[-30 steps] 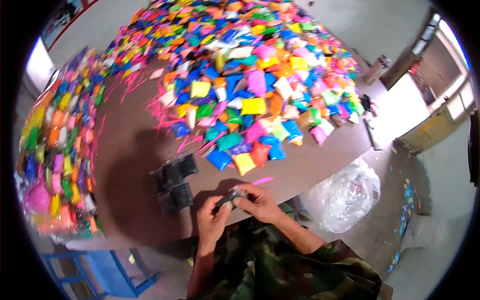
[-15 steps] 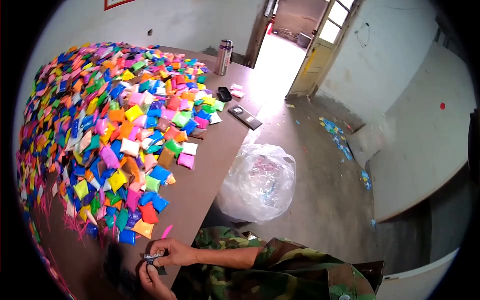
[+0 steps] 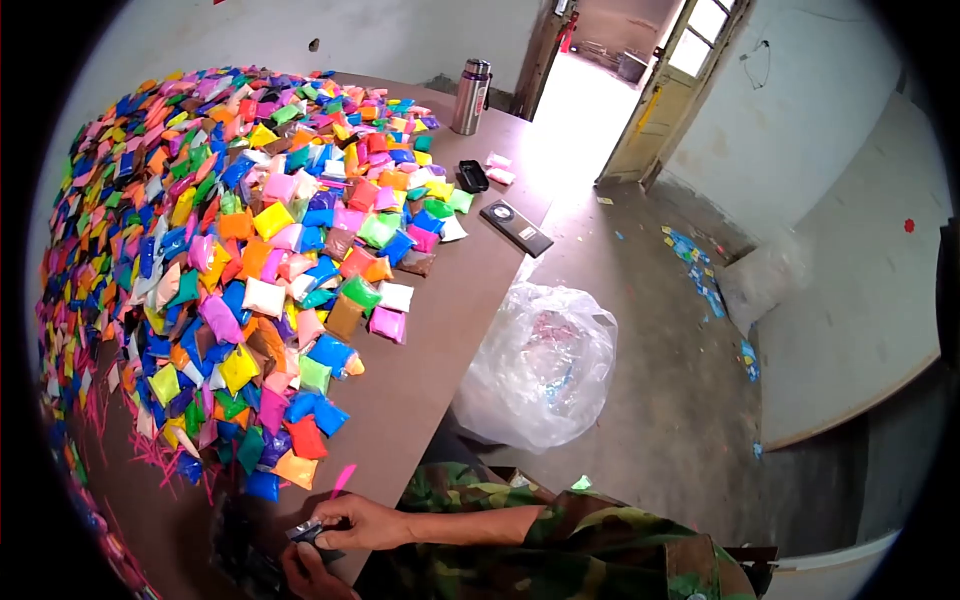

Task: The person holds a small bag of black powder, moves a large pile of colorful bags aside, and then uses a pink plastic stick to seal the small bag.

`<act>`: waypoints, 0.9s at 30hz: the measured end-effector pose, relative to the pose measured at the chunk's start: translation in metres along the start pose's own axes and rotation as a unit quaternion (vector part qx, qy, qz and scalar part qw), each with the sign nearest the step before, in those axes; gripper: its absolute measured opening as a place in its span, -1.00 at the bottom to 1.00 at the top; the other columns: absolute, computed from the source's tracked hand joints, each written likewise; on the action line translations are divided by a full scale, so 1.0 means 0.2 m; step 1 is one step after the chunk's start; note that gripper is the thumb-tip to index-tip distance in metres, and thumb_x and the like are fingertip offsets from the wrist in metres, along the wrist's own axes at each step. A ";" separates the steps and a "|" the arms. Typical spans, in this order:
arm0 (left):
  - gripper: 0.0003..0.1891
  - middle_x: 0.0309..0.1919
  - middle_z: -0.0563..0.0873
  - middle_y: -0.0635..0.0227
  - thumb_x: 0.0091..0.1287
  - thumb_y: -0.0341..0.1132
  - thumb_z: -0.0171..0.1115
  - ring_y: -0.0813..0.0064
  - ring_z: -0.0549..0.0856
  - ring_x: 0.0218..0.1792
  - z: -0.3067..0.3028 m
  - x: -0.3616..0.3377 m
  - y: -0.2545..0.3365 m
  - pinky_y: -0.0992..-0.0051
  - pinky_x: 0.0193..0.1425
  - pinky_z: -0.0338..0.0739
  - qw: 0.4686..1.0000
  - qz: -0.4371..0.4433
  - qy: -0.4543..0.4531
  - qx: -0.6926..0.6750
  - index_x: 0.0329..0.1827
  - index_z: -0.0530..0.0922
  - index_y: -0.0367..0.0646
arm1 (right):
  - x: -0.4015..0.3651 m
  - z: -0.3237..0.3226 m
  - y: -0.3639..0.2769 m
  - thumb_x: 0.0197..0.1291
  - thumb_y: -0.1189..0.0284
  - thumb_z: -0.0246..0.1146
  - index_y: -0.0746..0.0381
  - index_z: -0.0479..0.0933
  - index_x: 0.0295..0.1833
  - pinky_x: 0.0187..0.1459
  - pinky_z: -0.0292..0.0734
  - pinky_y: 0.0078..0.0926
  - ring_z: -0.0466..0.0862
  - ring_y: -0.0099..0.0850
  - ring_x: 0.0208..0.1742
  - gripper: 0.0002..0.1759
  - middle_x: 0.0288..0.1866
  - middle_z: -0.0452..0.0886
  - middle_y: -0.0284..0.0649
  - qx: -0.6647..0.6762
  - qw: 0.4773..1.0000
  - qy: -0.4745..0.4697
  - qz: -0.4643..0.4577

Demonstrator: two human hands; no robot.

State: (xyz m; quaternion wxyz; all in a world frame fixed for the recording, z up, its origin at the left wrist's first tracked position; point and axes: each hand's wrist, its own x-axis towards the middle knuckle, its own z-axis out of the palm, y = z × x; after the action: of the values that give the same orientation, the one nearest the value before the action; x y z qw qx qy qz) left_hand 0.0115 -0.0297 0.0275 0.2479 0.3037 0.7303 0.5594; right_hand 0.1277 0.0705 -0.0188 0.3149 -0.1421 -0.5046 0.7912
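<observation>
Head view, dark packet [image 3: 303,532], silvery end upper left, long axis unclear

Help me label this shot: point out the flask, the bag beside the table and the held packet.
Flask [image 3: 471,98]: head view, middle of its metal body.
Bag [image 3: 537,393]: head view, side of the clear plastic.
Held packet [image 3: 304,531]: head view, its shiny visible part.

right hand [image 3: 364,523] beside left hand [image 3: 314,577] — fingers [image 3: 333,509] bent
</observation>
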 end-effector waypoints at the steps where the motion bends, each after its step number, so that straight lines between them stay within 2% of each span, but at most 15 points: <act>1: -0.62 -0.26 0.78 0.22 0.57 -0.10 0.25 0.40 0.72 -0.30 0.01 -0.01 0.02 0.39 -0.21 0.61 1.000 -0.015 -0.003 -0.013 -0.01 0.69 -0.35 | 0.00 -0.01 0.00 0.49 0.44 0.33 0.30 0.58 0.03 -0.08 0.44 -0.61 0.47 -0.71 -0.11 -0.84 -0.19 0.54 -0.49 -0.001 1.000 0.008 -0.005; 5: -0.55 -0.24 0.78 0.17 0.53 -0.04 0.28 0.34 0.72 -0.26 -0.03 0.01 0.00 0.33 -0.17 0.62 0.997 0.015 -0.047 0.061 0.04 0.69 -0.37 | 0.00 -0.01 0.02 0.52 0.44 0.30 0.30 0.59 0.05 -0.08 0.45 -0.60 0.46 -0.72 -0.10 -0.84 -0.20 0.54 -0.50 0.005 0.999 0.039 0.020; 9: -0.51 -0.21 0.78 0.09 0.52 0.00 0.28 0.26 0.72 -0.22 -0.08 0.05 -0.07 0.26 -0.11 0.63 0.986 0.056 -0.074 0.140 0.05 0.68 -0.37 | 0.00 -0.01 0.02 0.56 0.42 0.25 0.30 0.60 0.11 -0.05 0.46 -0.60 0.44 -0.70 -0.10 -0.82 -0.18 0.53 -0.48 0.017 0.998 0.016 0.066; 10: -0.51 -0.20 0.78 0.07 0.51 0.01 0.28 0.24 0.72 -0.22 -0.08 0.06 -0.07 0.25 -0.10 0.63 0.983 0.062 -0.079 0.153 0.04 0.68 -0.37 | 0.00 0.00 0.02 0.56 0.42 0.24 0.30 0.57 0.08 -0.12 0.42 -0.59 0.41 -0.70 -0.15 -0.84 -0.22 0.49 -0.49 -0.007 0.999 0.027 0.029; 12: -0.50 -0.21 0.78 0.06 0.51 0.02 0.29 0.24 0.72 -0.23 -0.04 0.04 -0.02 0.23 -0.09 0.63 0.985 0.077 -0.045 0.145 0.03 0.68 -0.37 | 0.01 0.03 0.00 0.56 0.42 0.23 0.29 0.52 0.00 -0.24 0.34 -0.59 0.35 -0.69 -0.24 -0.86 -0.30 0.42 -0.50 -0.055 0.996 0.050 -0.047; 13: -0.50 -0.21 0.78 0.05 0.51 0.02 0.29 0.23 0.71 -0.24 -0.02 0.03 0.01 0.23 -0.09 0.63 0.986 0.084 -0.029 0.141 0.02 0.68 -0.37 | 0.00 0.02 -0.04 0.56 0.41 0.23 0.28 0.49 0.03 -0.23 0.34 -0.58 0.34 -0.68 -0.23 -0.85 -0.29 0.41 -0.47 -0.064 0.997 0.035 -0.021; 16: -0.50 -0.26 0.76 0.10 0.50 0.03 0.31 0.30 0.69 -0.26 0.01 0.01 0.04 0.25 -0.10 0.63 0.986 0.030 0.022 0.164 0.00 0.67 -0.37 | 0.00 0.03 -0.12 0.55 0.43 0.23 0.28 0.47 0.03 -0.21 0.34 -0.57 0.33 -0.67 -0.24 -0.86 -0.30 0.37 -0.47 -0.088 0.995 0.018 -0.035; 19: -0.50 -0.28 0.72 0.19 0.51 0.04 0.31 0.38 0.65 -0.26 -0.02 0.02 -0.09 0.29 -0.12 0.62 0.993 -0.016 -0.002 0.119 0.00 0.65 -0.37 | 0.00 -0.01 -0.07 0.58 0.41 0.21 0.28 0.49 0.13 -0.10 0.38 -0.59 0.36 -0.65 -0.15 -0.81 -0.22 0.40 -0.46 -0.103 0.995 0.001 0.003; 25: -0.49 -0.30 0.71 0.24 0.50 0.08 0.32 0.43 0.62 -0.29 -0.07 0.06 -0.22 0.29 -0.18 0.60 0.987 0.091 -0.053 0.120 -0.02 0.64 -0.34 | 0.00 0.00 0.00 0.56 0.45 0.22 0.29 0.48 0.14 -0.10 0.37 -0.58 0.34 -0.66 -0.17 -0.82 -0.24 0.37 -0.48 -0.025 0.999 0.016 0.023; 27: -0.49 -0.31 0.71 0.21 0.50 0.08 0.32 0.41 0.62 -0.31 -0.06 0.05 -0.16 0.29 -0.19 0.60 0.990 0.080 -0.050 0.101 -0.04 0.64 -0.33 | 0.00 -0.02 0.03 0.57 0.43 0.22 0.28 0.49 0.13 -0.10 0.37 -0.58 0.34 -0.66 -0.16 -0.82 -0.23 0.39 -0.48 -0.057 0.998 0.009 0.013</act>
State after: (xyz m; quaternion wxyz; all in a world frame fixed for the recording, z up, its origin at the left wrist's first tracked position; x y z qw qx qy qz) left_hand -0.0080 -0.0367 -0.0011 0.2060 0.4124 0.7432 0.4849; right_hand 0.1274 0.0721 -0.0255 0.3007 -0.1736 -0.5442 0.7638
